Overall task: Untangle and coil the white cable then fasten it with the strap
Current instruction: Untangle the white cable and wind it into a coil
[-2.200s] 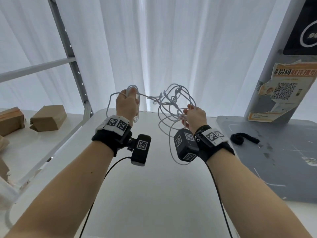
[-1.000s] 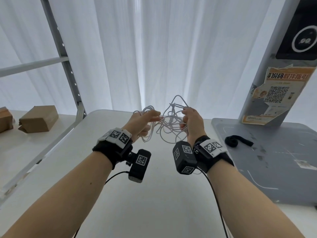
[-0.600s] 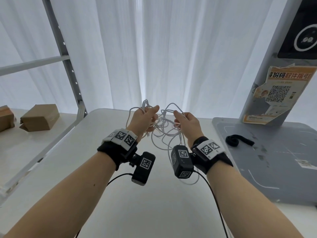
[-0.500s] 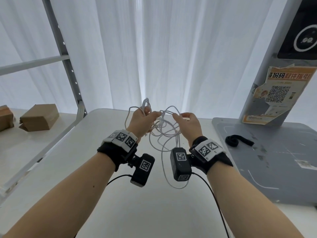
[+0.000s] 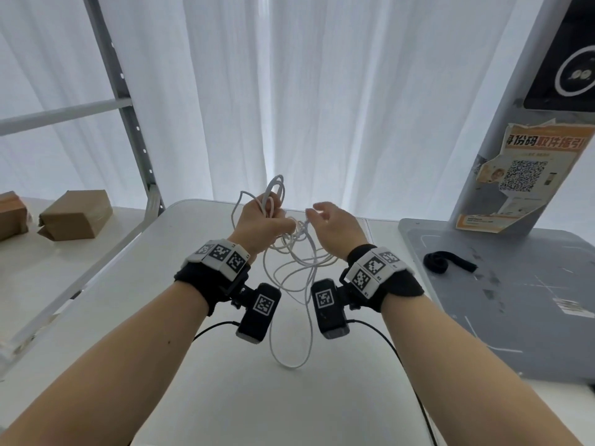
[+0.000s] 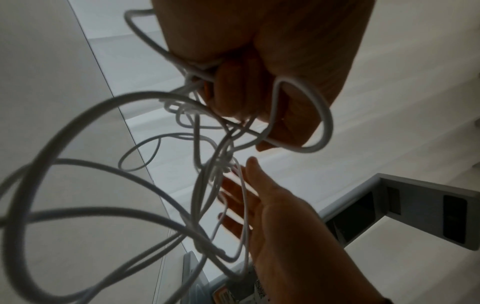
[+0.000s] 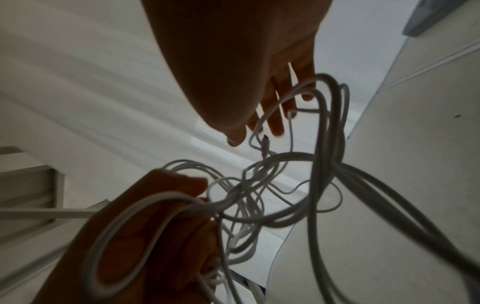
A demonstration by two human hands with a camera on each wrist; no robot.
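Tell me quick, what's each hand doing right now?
Left hand: fingers curled round a bunch of the white cable, holding it up.
Right hand: open, fingers straight, among the loops but gripping nothing.

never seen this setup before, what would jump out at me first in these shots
First, the tangled white cable, held up over the white table with loops hanging between the wrists. The left hand has its grip closed on a bunch of strands, while the right hand is spread with straight fingers among the loops. Off to the right, the black strap lies untouched on the grey base.
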